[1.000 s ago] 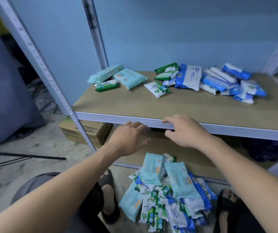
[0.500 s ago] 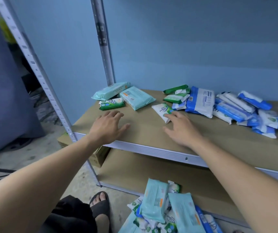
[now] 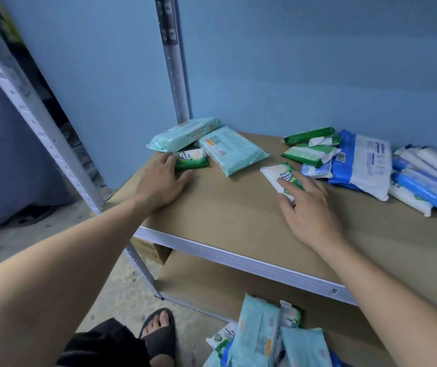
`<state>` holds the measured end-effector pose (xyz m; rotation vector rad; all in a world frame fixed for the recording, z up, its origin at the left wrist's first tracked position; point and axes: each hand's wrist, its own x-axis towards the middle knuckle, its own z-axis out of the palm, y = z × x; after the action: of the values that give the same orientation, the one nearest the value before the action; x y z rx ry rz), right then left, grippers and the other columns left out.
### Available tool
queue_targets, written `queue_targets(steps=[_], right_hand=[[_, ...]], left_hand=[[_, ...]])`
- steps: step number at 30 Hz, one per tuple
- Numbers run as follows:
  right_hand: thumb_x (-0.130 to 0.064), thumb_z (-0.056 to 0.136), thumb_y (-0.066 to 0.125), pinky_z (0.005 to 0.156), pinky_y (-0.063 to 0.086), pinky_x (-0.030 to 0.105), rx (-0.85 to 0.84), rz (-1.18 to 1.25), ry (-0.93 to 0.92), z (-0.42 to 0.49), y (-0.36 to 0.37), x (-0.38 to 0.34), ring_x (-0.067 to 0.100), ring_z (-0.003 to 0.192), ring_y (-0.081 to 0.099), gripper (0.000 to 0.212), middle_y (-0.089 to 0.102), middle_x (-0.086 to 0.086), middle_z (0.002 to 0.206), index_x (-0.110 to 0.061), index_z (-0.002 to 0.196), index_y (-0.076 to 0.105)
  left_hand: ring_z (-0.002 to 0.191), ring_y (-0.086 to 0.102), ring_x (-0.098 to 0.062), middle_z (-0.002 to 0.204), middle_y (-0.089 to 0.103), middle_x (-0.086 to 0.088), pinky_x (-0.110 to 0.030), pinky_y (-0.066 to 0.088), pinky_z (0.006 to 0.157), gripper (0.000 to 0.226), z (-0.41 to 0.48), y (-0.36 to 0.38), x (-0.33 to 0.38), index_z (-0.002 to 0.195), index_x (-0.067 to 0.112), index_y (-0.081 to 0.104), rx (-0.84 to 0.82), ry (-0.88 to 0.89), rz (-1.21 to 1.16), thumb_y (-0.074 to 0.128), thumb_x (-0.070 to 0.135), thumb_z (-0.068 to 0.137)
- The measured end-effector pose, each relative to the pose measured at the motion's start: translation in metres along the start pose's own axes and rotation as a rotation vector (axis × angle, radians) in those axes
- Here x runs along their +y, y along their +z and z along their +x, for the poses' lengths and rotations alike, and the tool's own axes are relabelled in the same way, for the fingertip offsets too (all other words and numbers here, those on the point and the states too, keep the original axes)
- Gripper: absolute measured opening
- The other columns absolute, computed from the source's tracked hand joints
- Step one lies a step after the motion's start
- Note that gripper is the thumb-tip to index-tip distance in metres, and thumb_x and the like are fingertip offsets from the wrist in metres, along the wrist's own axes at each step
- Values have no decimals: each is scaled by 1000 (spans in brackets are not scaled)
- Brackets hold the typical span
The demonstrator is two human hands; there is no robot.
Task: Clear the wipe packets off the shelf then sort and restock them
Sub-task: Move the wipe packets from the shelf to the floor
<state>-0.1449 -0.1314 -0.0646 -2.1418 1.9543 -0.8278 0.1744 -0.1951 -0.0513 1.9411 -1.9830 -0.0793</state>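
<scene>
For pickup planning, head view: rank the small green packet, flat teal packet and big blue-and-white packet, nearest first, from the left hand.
1. small green packet, touching the left hand
2. flat teal packet, just right
3. big blue-and-white packet, far right

storeroom | metal rack, board shelf, carton, bare concrete floor

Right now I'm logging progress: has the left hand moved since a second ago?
Yes: left hand rose from the shelf's front rail back to the small green packet.

Light dim, bluish, soft. Shadows faint. No glare. Edges bend, shelf post curves. Picture slightly blurry.
</scene>
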Motion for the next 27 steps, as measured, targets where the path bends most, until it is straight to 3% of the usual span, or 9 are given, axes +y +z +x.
queue_targets(steps=[6,10,16,22,27], right_hand=[[-27,100,51,108,40,44,10,-50,8,2,3,1,30,131,38,39,42,0,154,-29,137,61],[-25,98,53,105,41,43,32,-77,5,1,1,-1,30,125,39,40,44,-1,153,-28,137,61],[-32,95,59,105,41,44,32,-76,16,0,1,0,31,125,41,45,47,0,149,-24,139,60],[-39,97,60,110,35,42,12,-74,44,1,-1,-2,33,133,37,50,37,8,156,-24,144,54],[-33,98,58,107,38,43,-1,-62,52,-3,-5,-3,32,133,37,49,40,7,155,-22,146,52]], left_hand=[[110,50,-35,113,58,-13,-43,40,90,44,9,11,8,111,13,61,197,-42,54,63,51,88],[99,49,-30,101,53,-6,-41,38,83,46,9,11,19,91,15,54,218,-45,74,66,58,79],[98,55,-31,99,63,-7,-37,38,73,40,6,14,23,102,16,52,125,-58,-149,73,46,84],[109,52,-34,114,68,-9,-39,44,86,48,-11,9,29,123,26,59,70,-64,-156,71,53,85],[108,50,-31,111,69,-6,-38,44,87,50,-40,2,35,125,29,60,41,-54,-180,71,56,84]])
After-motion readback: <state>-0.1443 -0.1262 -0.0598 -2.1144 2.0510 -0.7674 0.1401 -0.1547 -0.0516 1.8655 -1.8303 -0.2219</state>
